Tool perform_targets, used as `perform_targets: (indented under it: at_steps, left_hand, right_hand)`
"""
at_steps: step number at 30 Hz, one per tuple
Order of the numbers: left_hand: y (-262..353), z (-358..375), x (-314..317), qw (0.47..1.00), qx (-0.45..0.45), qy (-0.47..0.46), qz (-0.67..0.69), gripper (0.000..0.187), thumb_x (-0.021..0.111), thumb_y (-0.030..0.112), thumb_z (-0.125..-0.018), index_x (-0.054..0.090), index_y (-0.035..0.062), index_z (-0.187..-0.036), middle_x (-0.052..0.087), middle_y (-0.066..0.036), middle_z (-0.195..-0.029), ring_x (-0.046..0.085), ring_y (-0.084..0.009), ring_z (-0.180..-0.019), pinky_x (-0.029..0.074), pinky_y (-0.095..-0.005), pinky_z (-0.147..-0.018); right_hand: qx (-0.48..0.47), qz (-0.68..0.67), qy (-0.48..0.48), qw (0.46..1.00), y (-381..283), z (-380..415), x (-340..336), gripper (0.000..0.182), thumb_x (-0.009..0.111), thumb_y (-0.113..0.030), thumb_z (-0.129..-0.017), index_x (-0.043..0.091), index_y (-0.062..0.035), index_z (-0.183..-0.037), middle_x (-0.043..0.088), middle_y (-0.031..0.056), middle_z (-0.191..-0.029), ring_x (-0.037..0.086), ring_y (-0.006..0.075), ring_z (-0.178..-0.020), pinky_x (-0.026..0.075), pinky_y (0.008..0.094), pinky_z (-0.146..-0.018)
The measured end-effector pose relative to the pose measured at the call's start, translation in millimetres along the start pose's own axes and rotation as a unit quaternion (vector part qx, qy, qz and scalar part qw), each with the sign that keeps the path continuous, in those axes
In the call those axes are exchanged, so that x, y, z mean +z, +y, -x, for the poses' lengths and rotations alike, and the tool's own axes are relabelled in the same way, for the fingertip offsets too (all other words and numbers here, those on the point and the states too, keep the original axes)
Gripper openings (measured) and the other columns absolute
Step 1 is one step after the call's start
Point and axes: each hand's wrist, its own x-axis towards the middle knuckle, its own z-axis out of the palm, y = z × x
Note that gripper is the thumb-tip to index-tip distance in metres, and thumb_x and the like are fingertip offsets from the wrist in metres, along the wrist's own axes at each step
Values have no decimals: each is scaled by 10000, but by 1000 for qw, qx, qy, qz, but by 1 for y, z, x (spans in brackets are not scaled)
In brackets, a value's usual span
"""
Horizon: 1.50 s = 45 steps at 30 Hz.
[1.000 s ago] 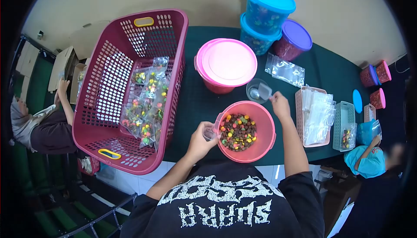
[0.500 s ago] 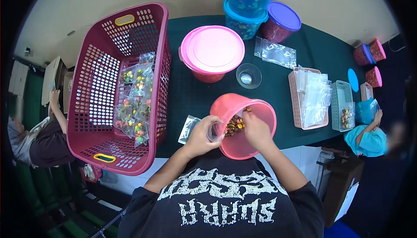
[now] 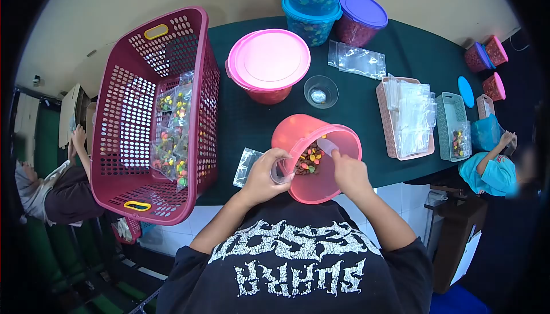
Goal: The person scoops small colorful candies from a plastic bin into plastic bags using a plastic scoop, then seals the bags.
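Observation:
A pink plastic tub (image 3: 293, 129) lies tilted at the table's near edge, its mouth toward me. Inside it are small brown, yellow, red and green pieces (image 3: 312, 158) that look like candy. My left hand (image 3: 260, 179) is wrapped round a small clear cup (image 3: 279, 171) at the left rim of the tub. Inside the mouth, my right hand (image 3: 350, 172) grips a pale scoop (image 3: 327, 145), whose blade is at the pieces. A clear packet (image 3: 247, 166) lies beside my left hand, and a clear bowl (image 3: 321, 92) stands behind the tub.
A maroon basket (image 3: 207, 113) with filled bags (image 3: 175, 131) is at left. A pink-lidded tub (image 3: 268, 62), blue tubs (image 3: 312, 25) and a purple-lidded tub (image 3: 362, 19) stand behind. At right are a bag-filled tray (image 3: 382, 125) and a green tray (image 3: 448, 108). Other people sit at both sides.
My right hand has drawn back toward the tub's right side, bringing the scoop into sight. The left hand still holds the cup at the rim. The view has shifted slightly.

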Motion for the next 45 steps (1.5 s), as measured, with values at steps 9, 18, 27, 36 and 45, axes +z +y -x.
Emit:
perform_targets:
  at_steps: [9, 18, 27, 36, 45]
  left_hand:
    - [3, 8, 14, 998, -21, 60, -19, 459, 733, 88, -675, 524, 41, -1081, 586, -118, -1004, 600, -258, -943, 467, -344, -857]
    - [-1, 30, 18, 987, -55, 152, -10, 439, 687, 26, -758, 454, 39, -1130, 546, -39, -916, 557, -118, -866, 457, -274, -807]
    - [-20, 50, 7, 959, -128, 251, 26, 448, 709, 50, -750, 463, 40, -1124, 562, -58, -978, 568, -133, -899, 461, -283, -807]
    - [-36, 56, -10, 946, -213, 240, 38, 506, 730, 110, -736, 454, 33, -1152, 552, -108, -1057, 558, -208, -996, 440, -338, -879]
    - [29, 36, -9, 928, -38, 208, -308, 749, 798, 197, -607, 436, 40, -1244, 505, -160, -1194, 484, -340, -1122, 372, -422, -993]
  right_hand:
    - [9, -220, -201, 955, -17, 15, 8, 190, 473, -166, -896, 462, -12, -1007, 614, 276, -828, 601, 449, -809, 457, 527, -707]
    - [116, -708, -280, 638, -9, -10, -2, 107, 479, -202, -975, 516, -103, -955, 409, -62, -654, 331, 18, -517, 267, 177, -458]
    - [111, -698, -242, 664, 5, -25, -30, 164, 511, -222, -970, 573, -70, -970, 446, -58, -654, 329, 6, -477, 245, 164, -415]
    - [88, -651, -113, 745, 19, -33, -32, 247, 568, -276, -941, 576, -74, -799, 405, -73, -614, 307, 7, -489, 244, 181, -433]
    - [51, -703, -100, 702, 11, -25, -63, 207, 605, -210, -917, 509, -85, -783, 423, -71, -581, 350, 4, -488, 262, 181, -435]
